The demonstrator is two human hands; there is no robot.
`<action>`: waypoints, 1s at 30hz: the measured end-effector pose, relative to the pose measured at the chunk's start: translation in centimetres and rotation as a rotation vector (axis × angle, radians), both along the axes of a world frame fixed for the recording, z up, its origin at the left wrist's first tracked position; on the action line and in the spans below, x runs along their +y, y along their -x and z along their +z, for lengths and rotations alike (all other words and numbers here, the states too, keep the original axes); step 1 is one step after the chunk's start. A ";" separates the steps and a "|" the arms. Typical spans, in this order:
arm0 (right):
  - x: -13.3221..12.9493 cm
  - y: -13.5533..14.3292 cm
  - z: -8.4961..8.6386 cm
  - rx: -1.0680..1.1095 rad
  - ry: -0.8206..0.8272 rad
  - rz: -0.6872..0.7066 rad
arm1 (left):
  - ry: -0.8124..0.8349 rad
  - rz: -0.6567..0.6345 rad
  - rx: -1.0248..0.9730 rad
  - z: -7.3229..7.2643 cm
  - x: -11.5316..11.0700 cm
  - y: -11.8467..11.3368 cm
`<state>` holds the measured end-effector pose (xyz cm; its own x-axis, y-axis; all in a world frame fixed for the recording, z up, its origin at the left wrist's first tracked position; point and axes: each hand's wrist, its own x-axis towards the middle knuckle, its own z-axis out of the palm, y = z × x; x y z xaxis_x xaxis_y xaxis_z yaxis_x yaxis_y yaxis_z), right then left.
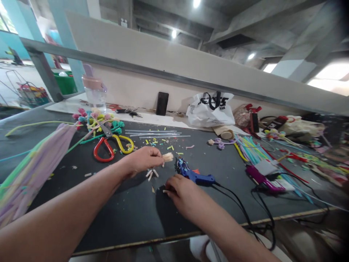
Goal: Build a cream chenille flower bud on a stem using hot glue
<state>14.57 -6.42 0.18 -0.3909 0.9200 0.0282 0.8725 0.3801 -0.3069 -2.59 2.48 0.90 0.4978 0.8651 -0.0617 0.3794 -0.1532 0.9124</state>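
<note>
My left hand [148,159] pinches a small cream fuzzy piece [167,157] above the dark table. To its right and nearer me, my right hand [177,189] has its fingertips closed on a small pale piece [165,191]. Several short pale pieces [151,174] lie on the table between and behind the hands. A blue glue gun [200,178] rests just beyond my right hand, its nozzle end pointing away to the left. Scissors with one red and one yellow handle [105,149] lie left of my left hand.
Clear sticks [158,134] and green scraps lie at the back. Pipe cleaners [51,153] pile at left; a purple glue gun [265,180] and cords are at right. A bottle [94,89], a phone [162,103] and a white bag [209,109] stand along the back wall.
</note>
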 end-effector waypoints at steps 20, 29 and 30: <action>0.4 -0.7 1.1 0.020 -0.548 -0.116 | -0.086 -0.167 0.094 -0.7 -1.1 -0.7; 0.5 -0.4 1.6 -0.130 -0.632 -0.104 | -0.082 -0.181 0.086 -0.5 -1.3 -0.6; 0.5 -0.4 1.6 -0.140 -0.635 -0.107 | -0.085 -0.180 0.089 -0.4 -1.3 -0.6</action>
<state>14.95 -5.92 1.77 -0.3372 0.7754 0.5339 0.9311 0.3584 0.0676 -1.95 1.22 0.45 0.6407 0.7665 -0.0431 0.4174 -0.3007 0.8575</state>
